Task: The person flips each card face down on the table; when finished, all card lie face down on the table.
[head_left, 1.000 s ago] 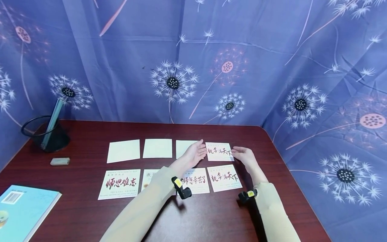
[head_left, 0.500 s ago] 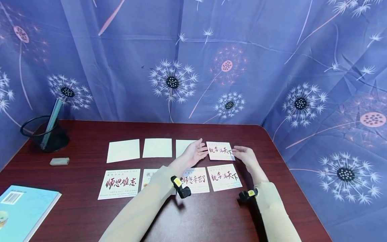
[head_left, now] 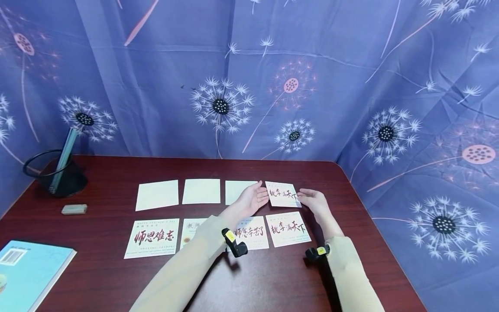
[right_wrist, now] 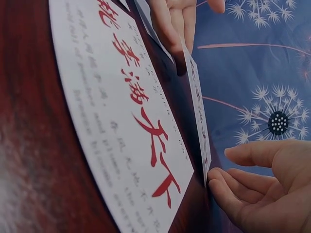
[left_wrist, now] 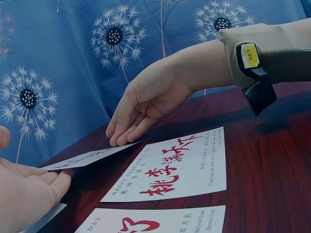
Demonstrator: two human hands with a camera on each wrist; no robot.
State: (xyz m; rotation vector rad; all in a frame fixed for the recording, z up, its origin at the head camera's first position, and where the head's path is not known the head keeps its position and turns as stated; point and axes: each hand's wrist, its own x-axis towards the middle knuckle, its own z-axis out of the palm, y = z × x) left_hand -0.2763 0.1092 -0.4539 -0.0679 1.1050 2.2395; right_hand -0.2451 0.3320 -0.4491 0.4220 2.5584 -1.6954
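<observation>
A white card with red brush lettering [head_left: 281, 194] lies between both hands at the right end of the back row. Its left edge meets the fingertips of my left hand [head_left: 248, 201], whose fingers stretch out, palm turned inward. My right hand [head_left: 316, 203] touches the opposite edge with loosely bent fingertips; in the right wrist view the thumb of that right hand [right_wrist: 272, 184] stands apart from the card [right_wrist: 199, 111]. Seen from the left wrist, the card [left_wrist: 92, 156] slants between the hands. Directly in front lies a card with the same lettering [head_left: 288, 229].
Blank white cards [head_left: 157, 195] continue the back row leftward, one partly behind the left hand. Lettered cards [head_left: 152, 237] form the front row, partly covered by the left sleeve. Farther left are a black mesh pen holder [head_left: 68, 180], a small pale block [head_left: 74, 209] and a blue book [head_left: 31, 273].
The card between the hands has shifted very slightly rightward against the card in front, its left end a little higher in view. Both hands stay almost where they were.
</observation>
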